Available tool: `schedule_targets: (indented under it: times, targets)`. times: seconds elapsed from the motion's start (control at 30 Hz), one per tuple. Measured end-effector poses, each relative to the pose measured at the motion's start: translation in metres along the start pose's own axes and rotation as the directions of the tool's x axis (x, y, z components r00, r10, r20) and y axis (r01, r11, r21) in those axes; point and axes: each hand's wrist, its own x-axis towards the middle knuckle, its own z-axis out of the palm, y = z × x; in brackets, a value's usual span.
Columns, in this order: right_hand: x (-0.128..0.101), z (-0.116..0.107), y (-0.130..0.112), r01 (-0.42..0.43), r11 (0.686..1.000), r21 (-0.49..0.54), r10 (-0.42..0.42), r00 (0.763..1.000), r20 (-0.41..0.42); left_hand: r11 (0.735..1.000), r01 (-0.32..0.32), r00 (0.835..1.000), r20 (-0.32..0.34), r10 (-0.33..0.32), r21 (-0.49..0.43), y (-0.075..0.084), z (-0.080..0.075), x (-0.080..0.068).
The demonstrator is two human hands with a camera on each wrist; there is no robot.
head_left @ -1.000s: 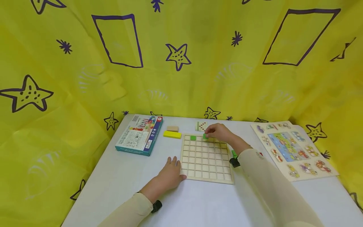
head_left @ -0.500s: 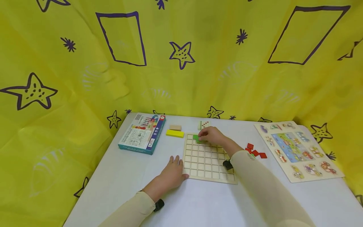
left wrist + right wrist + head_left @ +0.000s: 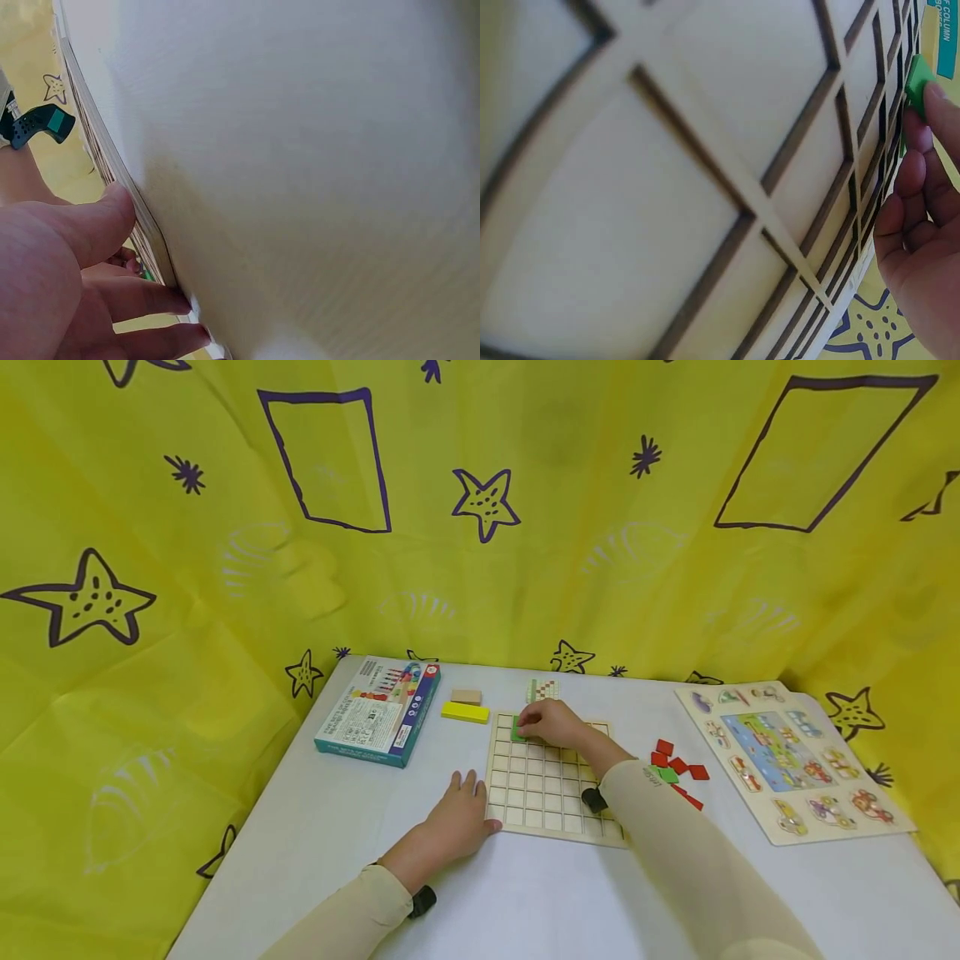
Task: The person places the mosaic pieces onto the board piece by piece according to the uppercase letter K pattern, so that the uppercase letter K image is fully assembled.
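The step in hand looks like seating a green tile (image 3: 517,730) into a cell of the wooden grid board (image 3: 551,793), which lies flat near the middle of the table (image 3: 525,902). The right hand (image 3: 550,722) reaches to the board's far left corner, its fingertips (image 3: 919,139) curled down onto the tile; the grip seems to be a pinch on the tile's edge, though the hand hides most of it in the head view and the right wrist view shows only a sliver of green at the fingertips. The left hand (image 3: 457,818) lies flat on the table with fingers spread and straight, touching the board's near left edge as if to steady it. As a judgement, the next move calls for pressing the tile level into its square so that it sits inside the raised dividers. The tile is small, square, flat and bright green; the board is pale wood cut into rows of square cells, nearly all of them bare. More tiles, red (image 3: 678,765) and green, lie loose on the table just beside the board's right edge. A yellow block (image 3: 465,712) and a picture puzzle (image 3: 795,760) rest farther off.
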Motion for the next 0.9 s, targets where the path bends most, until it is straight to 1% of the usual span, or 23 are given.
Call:
schedule_targets:
  times: [0.13, 0.27, 0.4, 0.53, 0.73, 0.9]
  targets:
    - [-0.0002, 0.0002, -0.0005, 0.005, 1.0, -0.031, -0.005, 1.0, -0.01, 1.0, -0.009, 1.0, -0.003, 0.009, 0.006, 0.0003, -0.0007, 0.0]
    - [-0.0014, 0.0014, -0.0014, 0.029, 0.998, -0.064, -0.029, 1.0, -0.003, 0.999, -0.025, 1.0, -0.004, 0.025, 0.029, 0.0, -0.0006, -0.0006]
    - [-0.0019, 0.0042, -0.0011, 0.052, 0.995, -0.083, -0.053, 0.999, -0.003, 1.0, -0.025, 1.0, 0.005, 0.025, 0.017, -0.0003, 0.001, -0.0011]
    - [-0.0022, 0.0065, 0.0006, 0.054, 0.995, -0.082, -0.055, 0.998, -0.012, 1.0, -0.022, 1.0, 0.007, 0.022, -0.004, -0.0006, 0.0025, -0.0013]
    - [-0.0018, 0.0074, 0.0028, 0.064, 0.996, -0.068, -0.066, 0.997, -0.033, 1.0, -0.024, 1.0, -0.006, 0.024, 0.014, -0.0012, 0.003, -0.0004]
    - [-0.0011, 0.0086, 0.0048, 0.063, 0.997, -0.05, -0.064, 0.997, -0.035, 1.0, -0.009, 1.0, -0.004, 0.009, -0.029, -0.0014, 0.002, -0.0003]
